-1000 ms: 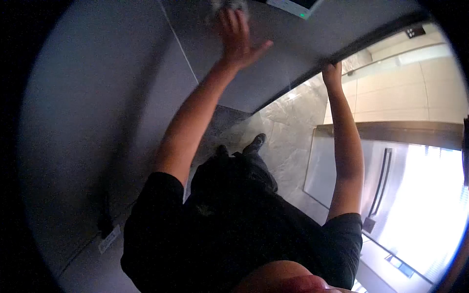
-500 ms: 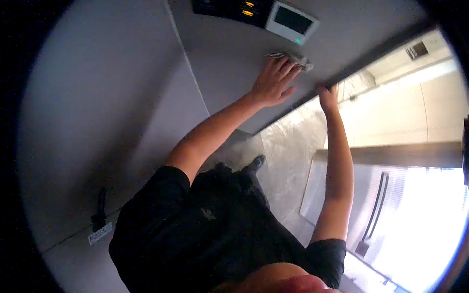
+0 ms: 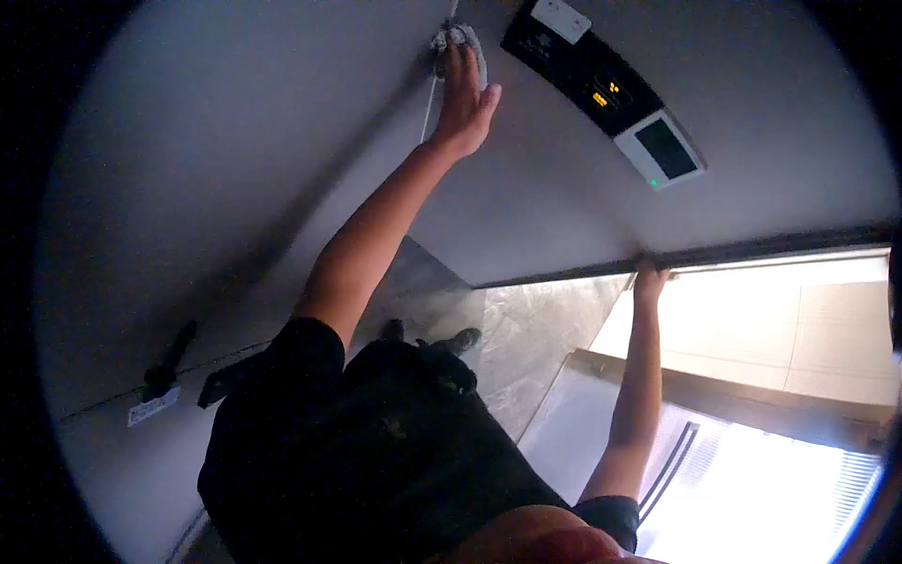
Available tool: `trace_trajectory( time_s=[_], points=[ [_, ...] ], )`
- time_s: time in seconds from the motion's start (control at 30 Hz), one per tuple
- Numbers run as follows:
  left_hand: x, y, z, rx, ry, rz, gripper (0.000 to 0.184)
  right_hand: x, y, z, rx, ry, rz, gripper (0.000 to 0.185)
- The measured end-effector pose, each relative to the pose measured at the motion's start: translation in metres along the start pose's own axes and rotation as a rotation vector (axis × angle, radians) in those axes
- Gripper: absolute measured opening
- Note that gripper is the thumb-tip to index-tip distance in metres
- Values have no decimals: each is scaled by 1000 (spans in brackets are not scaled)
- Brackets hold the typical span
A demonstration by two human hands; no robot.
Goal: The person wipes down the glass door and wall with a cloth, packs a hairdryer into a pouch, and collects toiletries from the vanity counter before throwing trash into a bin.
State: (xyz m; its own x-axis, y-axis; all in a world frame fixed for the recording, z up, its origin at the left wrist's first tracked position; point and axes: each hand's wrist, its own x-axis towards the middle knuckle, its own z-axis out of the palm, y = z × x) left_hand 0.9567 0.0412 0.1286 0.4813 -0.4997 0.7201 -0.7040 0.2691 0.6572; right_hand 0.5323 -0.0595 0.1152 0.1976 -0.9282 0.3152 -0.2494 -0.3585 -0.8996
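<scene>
- Hands, two: your left hand (image 3: pixel 464 117), upper centre, and your right hand (image 3: pixel 650 280), right of centre.
- Left hand: laid out long, thumb apart from the fingers; its fingertips lie on the cloth.
- Cloth (image 3: pixel 457 34), one, grey-white: upper centre of the frame, bunched beneath your left fingertips against the grey wall surface (image 3: pixel 564 197).
- Seam (image 3: pixel 429 111), one pale line: runs down past the cloth and your left fingers.
- Right hand: at the dark edge strip (image 3: pixel 770 252); its fingers are largely hidden, so how tightly they close cannot be told.
- Black display panel (image 3: pixel 564 66), one, upper right of centre: two lit orange symbols (image 3: pixel 614 87).
- White-framed screen unit (image 3: pixel 662 150), one, touching the display panel's lower end: one green light (image 3: pixel 654 183).
- White plate (image 3: pixel 562 19), one, at the display panel's upper end.
- Shoes (image 3: pixel 460 340), two, dark, centre of the frame.
- White label (image 3: pixel 152 406), one, lower left, just beside one black fitting (image 3: pixel 167 367); its print is too small to read.
</scene>
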Motion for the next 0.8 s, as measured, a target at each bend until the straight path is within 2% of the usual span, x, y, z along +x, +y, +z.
trace_trajectory(
  time_s=[0.03,0.07,0.17,0.2,0.23,0.3,0.4,0.47,0.6,0.67,0.73,0.8],
  points=[
    [5,7,-1,6,-1,11,80,0,8,-5,249,-29,137,20],
    [10,15,-3,11,-10,19,81,2,16,-8,180,-42,92,22],
    [61,53,-23,8,67,289,79,-2,52,-22,30,-39,62,31],
    [81,83,-44,-99,81,347,82,8,57,-26,-3,-27,46,35],
    [98,80,-57,-13,-66,188,85,6,42,-16,24,-15,43,45],
    [112,93,-63,40,-123,99,88,0,11,-2,130,12,24,24],
    [140,129,-72,146,-228,152,86,1,23,-7,118,-57,-25,43],
    [149,161,-68,196,-282,241,86,2,29,-8,18,-67,-32,54],
    [139,228,-28,398,-344,425,82,15,65,-11,-2,-88,-179,57],
    [120,232,19,442,-160,714,87,7,34,-6,-96,-47,-198,58],
    [99,246,40,427,-324,876,84,9,30,-5,-178,-36,-260,58],
    [91,253,46,464,-428,951,81,6,33,-4,-90,-44,-141,58]
  ],
)
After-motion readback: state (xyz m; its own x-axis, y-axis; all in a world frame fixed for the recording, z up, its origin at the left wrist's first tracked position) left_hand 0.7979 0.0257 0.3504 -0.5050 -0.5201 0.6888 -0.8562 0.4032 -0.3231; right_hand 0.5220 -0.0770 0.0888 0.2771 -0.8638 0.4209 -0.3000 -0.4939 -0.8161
